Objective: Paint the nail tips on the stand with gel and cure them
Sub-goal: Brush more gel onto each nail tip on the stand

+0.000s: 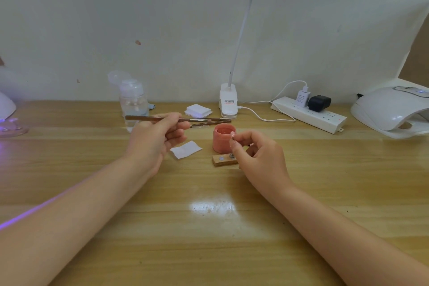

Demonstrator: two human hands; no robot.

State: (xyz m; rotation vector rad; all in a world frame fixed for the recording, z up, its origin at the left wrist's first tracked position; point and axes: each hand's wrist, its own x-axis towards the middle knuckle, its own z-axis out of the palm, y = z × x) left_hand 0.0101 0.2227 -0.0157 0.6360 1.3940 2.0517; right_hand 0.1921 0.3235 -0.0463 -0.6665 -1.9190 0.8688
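Seemingly mid-paint: left hand [155,134] gripping brush [162,119], right hand [257,153] pinching tip [232,133] center frame over jar [223,138] w/ stand [224,160] below; curing at lamp [392,111], right edge, left.

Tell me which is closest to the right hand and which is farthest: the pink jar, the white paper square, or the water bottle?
From the right hand:
1. Pink jar, just to its left, almost touching the fingertips.
2. White paper square, farther left, lying flat on the table.
3. Water bottle, far left and at the back, near the wall.
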